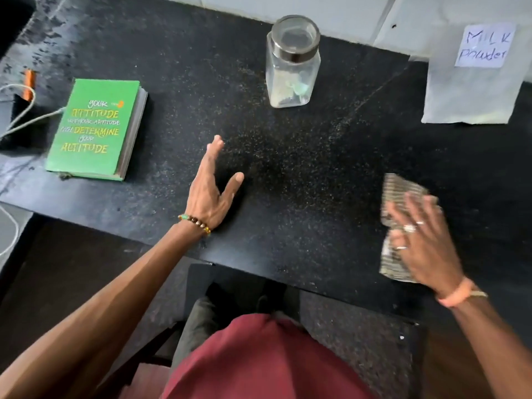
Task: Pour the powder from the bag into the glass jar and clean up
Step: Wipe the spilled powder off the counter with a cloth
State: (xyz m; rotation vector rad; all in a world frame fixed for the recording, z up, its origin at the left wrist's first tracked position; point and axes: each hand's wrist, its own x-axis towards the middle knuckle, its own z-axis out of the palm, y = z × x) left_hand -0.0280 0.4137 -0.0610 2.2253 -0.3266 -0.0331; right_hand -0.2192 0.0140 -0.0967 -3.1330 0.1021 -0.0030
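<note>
One head-worn wide-angle view looks steeply down and forward from close above the tabletop (288,168), taking in its near edge, the back wall and the wearer's lap.

left hand (211,191) reaches forward, fingers (214,148) straight, thumb apart; right hand (426,240) blurred, fingers spread.

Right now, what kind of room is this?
Probably a home kitchen, though I can't be sure. There's a dark speckled counter against a tiled wall, a lidded glass jar, and a bag labelled milk powder. A book lies there too.
</note>
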